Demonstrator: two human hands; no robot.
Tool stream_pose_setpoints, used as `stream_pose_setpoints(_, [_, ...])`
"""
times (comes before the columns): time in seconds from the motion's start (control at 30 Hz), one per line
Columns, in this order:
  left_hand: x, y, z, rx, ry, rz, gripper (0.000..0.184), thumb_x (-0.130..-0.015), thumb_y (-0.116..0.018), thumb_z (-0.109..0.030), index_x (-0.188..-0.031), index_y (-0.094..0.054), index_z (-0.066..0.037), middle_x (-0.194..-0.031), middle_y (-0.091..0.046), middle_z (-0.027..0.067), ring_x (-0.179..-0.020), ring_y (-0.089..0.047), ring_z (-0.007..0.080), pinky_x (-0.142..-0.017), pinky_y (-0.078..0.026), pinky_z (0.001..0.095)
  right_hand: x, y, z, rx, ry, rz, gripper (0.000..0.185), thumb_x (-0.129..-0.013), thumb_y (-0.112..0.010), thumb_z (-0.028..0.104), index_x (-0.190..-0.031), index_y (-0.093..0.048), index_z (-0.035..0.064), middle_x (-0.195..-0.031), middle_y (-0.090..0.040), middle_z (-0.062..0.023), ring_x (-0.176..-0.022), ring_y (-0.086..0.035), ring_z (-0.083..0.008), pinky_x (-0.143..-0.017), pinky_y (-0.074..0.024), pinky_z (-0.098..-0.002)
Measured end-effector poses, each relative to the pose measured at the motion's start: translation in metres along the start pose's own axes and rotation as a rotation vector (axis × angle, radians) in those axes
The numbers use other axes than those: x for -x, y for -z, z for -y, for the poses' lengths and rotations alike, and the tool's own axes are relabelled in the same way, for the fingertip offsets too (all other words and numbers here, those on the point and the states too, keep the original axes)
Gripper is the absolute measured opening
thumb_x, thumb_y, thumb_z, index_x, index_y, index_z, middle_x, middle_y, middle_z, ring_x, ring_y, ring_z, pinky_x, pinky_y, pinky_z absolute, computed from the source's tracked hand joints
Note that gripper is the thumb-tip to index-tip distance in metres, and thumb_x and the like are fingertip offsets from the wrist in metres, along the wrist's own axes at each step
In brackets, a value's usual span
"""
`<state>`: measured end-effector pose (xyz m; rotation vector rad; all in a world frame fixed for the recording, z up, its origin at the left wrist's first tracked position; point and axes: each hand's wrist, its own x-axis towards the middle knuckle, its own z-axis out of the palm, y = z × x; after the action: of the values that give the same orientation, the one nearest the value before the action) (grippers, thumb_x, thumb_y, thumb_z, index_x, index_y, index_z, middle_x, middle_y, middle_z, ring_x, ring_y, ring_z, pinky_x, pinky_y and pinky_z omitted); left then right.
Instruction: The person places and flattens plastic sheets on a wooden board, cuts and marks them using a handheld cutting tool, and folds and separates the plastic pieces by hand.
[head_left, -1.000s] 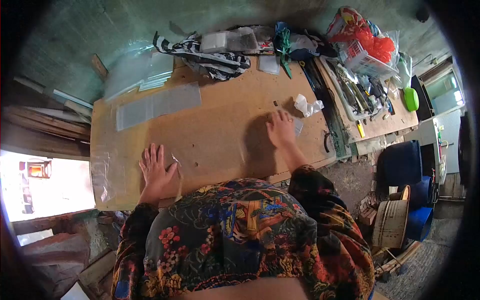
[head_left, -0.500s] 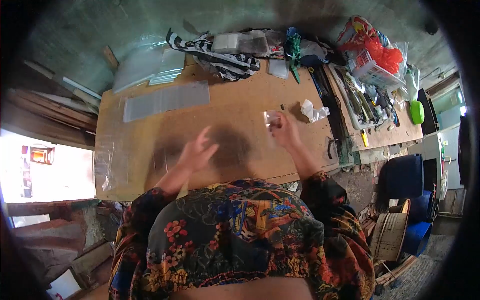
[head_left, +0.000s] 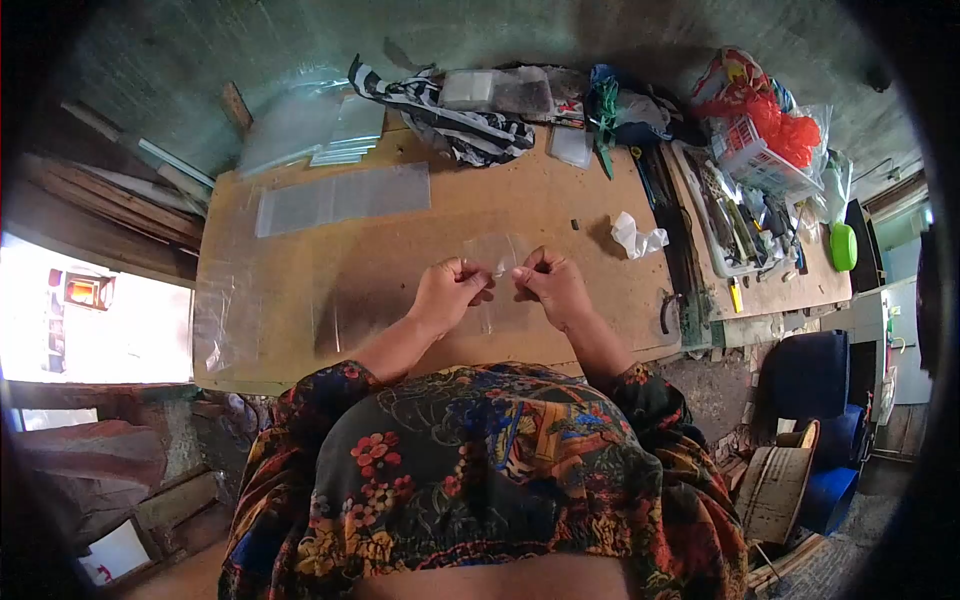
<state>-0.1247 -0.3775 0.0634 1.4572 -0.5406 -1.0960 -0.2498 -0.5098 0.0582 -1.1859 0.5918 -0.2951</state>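
Both hands are raised close together over the wooden board (head_left: 590, 310). A small clear plastic piece (head_left: 493, 252) is pinched between them, its edges hard to make out. My left hand (head_left: 450, 295) has its thumb and fingertips closed on the left side of the plastic. On the right side, my right hand (head_left: 556, 288) grips it with thumb and forefinger, the other fingers curled. A clear sheet (head_left: 345, 200) lies flat behind my left hand. To the right of my right hand is a crumpled white paper (head_left: 638, 237).
Stacked clear sheets (head_left: 352, 130) lie at the back left beside a black-and-white striped cloth (head_left: 470, 135). At the right are a tray of tools (head_left: 725, 215), a white basket (head_left: 765, 160) with red bags, and a green container (head_left: 843, 247). Blue chair (head_left: 808, 375) stands lower right.
My right hand has lifted the small plastic piece off the board and carried it left. My left hand has risen from the board, moved right and closed on it.
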Motion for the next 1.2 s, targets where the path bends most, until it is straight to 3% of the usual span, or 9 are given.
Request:
stream_pose_setpoints(0.27, [-0.015, 0.003, -0.003, -0.097, 0.059, -0.207, 0.021, -0.085, -0.054, -0.022, -0.084, -0.056, -0.001, -0.074, -0.059, 0.0039, -0.065, -0.058, 0.0104, -0.056, -0.045, 0.0213, -0.005, 0.057, -0.001, -0.261, 0.037, -0.312, 0.007, -0.080, -0.058, 0.005, -0.077, -0.051, 0.0047, -0.070, -0.055, -0.0029, -0.057, -0.053, -0.0116, -0.055, -0.0484, -0.0280])
stream_pose_setpoints(0.47, [-0.054, -0.015, 0.009, -0.209, 0.101, -0.215, 0.030, -0.083, -0.055, -0.028, -0.085, -0.057, 0.001, -0.072, -0.060, 0.0050, -0.060, -0.059, 0.0113, -0.055, -0.045, 0.0211, 0.000, 0.098, -0.004, -0.396, 0.105, -0.341, 0.002, -0.081, -0.055, 0.003, -0.081, -0.053, 0.0045, -0.075, -0.057, -0.0030, -0.062, -0.055, -0.0118, -0.059, -0.0484, -0.0254])
stream_pose_setpoints(0.67, [-0.124, -0.059, 0.040, -0.145, 0.139, 0.040, 0.055, -0.083, -0.049, -0.043, -0.115, -0.043, 0.001, -0.101, -0.054, 0.0158, -0.087, -0.057, 0.0212, -0.073, -0.047, 0.0322, 0.008, 0.112, -0.001, -0.312, 0.120, -0.343, 0.003, -0.082, -0.055, 0.004, -0.083, -0.052, 0.0057, -0.075, -0.057, -0.0023, -0.065, -0.056, -0.0121, -0.060, -0.0488, -0.0265])
stream_pose_setpoints(0.77, [-0.137, -0.083, 0.067, -0.876, -0.390, -0.421, 0.063, -0.083, -0.048, -0.046, -0.124, -0.032, -0.001, -0.115, -0.044, 0.0205, -0.106, -0.045, 0.0301, -0.085, -0.039, 0.0388, 0.007, 0.112, -0.002, -0.287, 0.127, -0.396, 0.006, -0.081, -0.056, 0.003, -0.081, -0.051, 0.0060, -0.074, -0.057, -0.0027, -0.064, -0.056, -0.0128, -0.059, -0.0489, -0.0265])
stream_pose_setpoints(0.87, [-0.081, -0.107, 0.005, -0.562, -0.312, -0.138, 0.060, -0.081, -0.052, -0.042, -0.121, -0.033, -0.001, -0.120, -0.038, 0.0218, -0.113, -0.036, 0.0349, -0.090, -0.032, 0.0412, 0.002, 0.110, -0.008, -0.242, 0.166, -0.369, 0.007, -0.081, -0.056, 0.003, -0.079, -0.050, 0.0059, -0.072, -0.057, -0.0030, -0.064, -0.056, -0.0130, -0.058, -0.0482, -0.0260])
stream_pose_setpoints(0.97, [-0.085, -0.109, 0.008, -0.775, -0.342, -0.109, 0.042, -0.082, -0.055, -0.034, -0.106, -0.044, -0.001, -0.108, -0.049, 0.0154, -0.100, -0.050, 0.0248, -0.084, -0.039, 0.0339, -0.004, 0.103, -0.006, -0.217, 0.185, -0.383, 0.009, -0.081, -0.057, 0.005, -0.077, -0.048, 0.0059, -0.071, -0.057, -0.0033, -0.064, -0.057, -0.0131, -0.058, -0.0480, -0.0262])
stream_pose_setpoints(1.03, [-0.098, -0.103, 0.014, -0.489, -0.146, 0.121, 0.028, -0.082, -0.056, -0.021, -0.098, -0.047, 0.000, -0.087, -0.056, 0.0088, -0.082, -0.056, 0.0182, -0.073, -0.045, 0.0292, -0.006, 0.102, -0.004, -0.233, 0.182, -0.379, 0.010, -0.081, -0.057, 0.006, -0.077, -0.048, 0.0060, -0.072, -0.057, -0.0036, -0.065, -0.057, -0.0136, -0.058, -0.0481, -0.0264])
stream_pose_setpoints(1.13, [-0.100, -0.088, 0.020, -0.145, -0.055, 0.013, 0.022, -0.081, -0.055, -0.021, -0.086, -0.052, 0.000, -0.070, -0.058, 0.0067, -0.067, -0.059, 0.0155, -0.062, -0.047, 0.0293, -0.012, 0.107, -0.004, -0.287, 0.168, -0.368, 0.011, -0.081, -0.057, 0.008, -0.076, -0.047, 0.0065, -0.074, -0.057, -0.0046, -0.066, -0.058, -0.0150, -0.059, -0.0488, -0.0275])
stream_pose_setpoints(1.2, [-0.097, -0.063, 0.018, -0.238, -0.052, -0.067, 0.020, -0.081, -0.054, -0.021, -0.086, -0.052, -0.001, -0.072, -0.059, 0.0078, -0.066, -0.060, 0.0176, -0.062, -0.047, 0.0302, -0.014, 0.110, -0.006, -0.323, 0.146, -0.351, 0.012, -0.081, -0.057, 0.008, -0.076, -0.047, 0.0069, -0.075, -0.058, -0.0053, -0.067, -0.059, -0.0158, -0.059, -0.0494, -0.0284])
